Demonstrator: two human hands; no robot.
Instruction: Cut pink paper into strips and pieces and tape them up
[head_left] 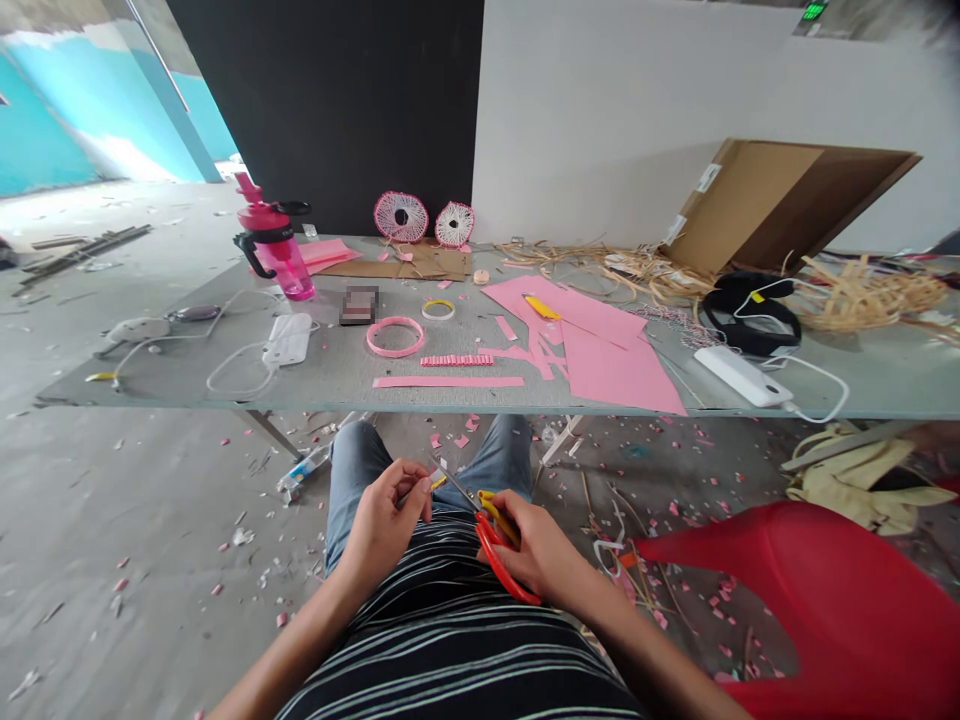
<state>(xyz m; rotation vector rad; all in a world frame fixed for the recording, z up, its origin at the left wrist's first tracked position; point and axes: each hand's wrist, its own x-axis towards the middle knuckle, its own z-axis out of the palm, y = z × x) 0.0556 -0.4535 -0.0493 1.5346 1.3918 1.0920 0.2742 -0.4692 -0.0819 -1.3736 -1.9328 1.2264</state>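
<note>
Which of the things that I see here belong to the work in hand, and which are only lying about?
Probably in the work:
scissors, in the right hand
pink sheets
flat pink strip
pleated pink strip
pink ring

Probably just lying about:
pink bottle
white device with cable
cardboard box
red seat

Over the lap [455, 498], left hand [391, 512] pinches thumb [415, 498] to fingers [405, 470], right hand [534, 540] curls in a grip, bare forearms [311, 625] angling inward.

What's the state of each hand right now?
Left hand: curled; can't tell whether it holds anything.
Right hand: closed, holding the scissors.
</note>
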